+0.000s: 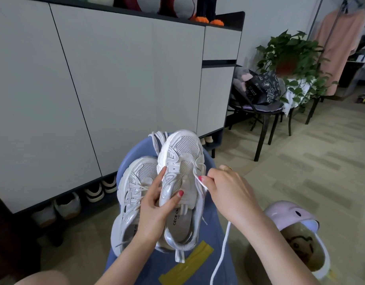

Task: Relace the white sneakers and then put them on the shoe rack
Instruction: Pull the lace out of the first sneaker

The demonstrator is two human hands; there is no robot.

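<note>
Two white sneakers lie on a blue seat [200,262] in front of me. The left sneaker [134,194] is laced. The right sneaker [182,161] has an open tongue and lace only at its far eyelets. My left hand [157,204] grips this sneaker at its inner side, thumb on the tongue. My right hand [227,188] pinches a white lace [222,247] beside the sneaker's right eyelets. The lace trails down past my wrist and off the bottom of the view.
A tall grey cabinet [115,79] stands behind, with several shoes [68,204] in its open bottom row. A pink and white helmet [297,229] sits at the right. Black chairs [264,112] with a bag and a potted plant [290,58] stand further back. Yellow tape [187,262] marks the seat.
</note>
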